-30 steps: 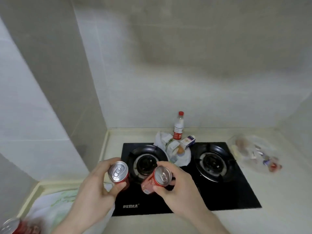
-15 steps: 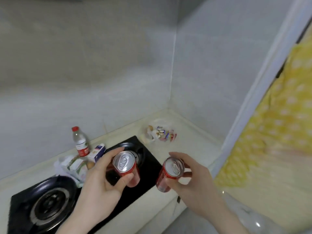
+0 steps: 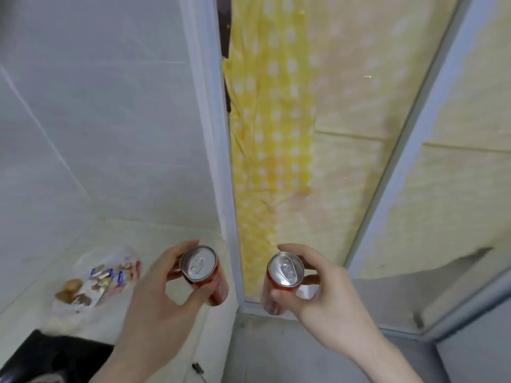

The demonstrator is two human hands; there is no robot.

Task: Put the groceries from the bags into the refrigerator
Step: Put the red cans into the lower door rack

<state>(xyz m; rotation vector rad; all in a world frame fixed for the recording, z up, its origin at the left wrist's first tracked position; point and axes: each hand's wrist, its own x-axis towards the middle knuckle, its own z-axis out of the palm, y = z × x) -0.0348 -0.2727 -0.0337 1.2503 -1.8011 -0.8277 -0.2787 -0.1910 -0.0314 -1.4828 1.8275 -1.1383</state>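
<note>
My left hand [image 3: 154,299] grips a red soda can [image 3: 200,268] with a silver top, held upright over the counter's right end. My right hand [image 3: 326,294] holds a second red soda can [image 3: 284,272] in the same way, a little to the right, in front of a glass door. A clear plastic bag [image 3: 102,277] with small packaged groceries lies on the pale counter at the lower left. No refrigerator shows in the head view.
A glass door with a pale blue frame [image 3: 218,161] stands ahead, and a yellow checked curtain [image 3: 276,134] hangs behind it. The black gas hob's corner [image 3: 52,352] is at the bottom left. White tiled walls [image 3: 96,120] enclose the counter. Grey floor [image 3: 276,355] lies below.
The view has swung right, away from the hob and the bottle, toward the glass door and curtain. Both hands still carry their cans, now spread further apart.
</note>
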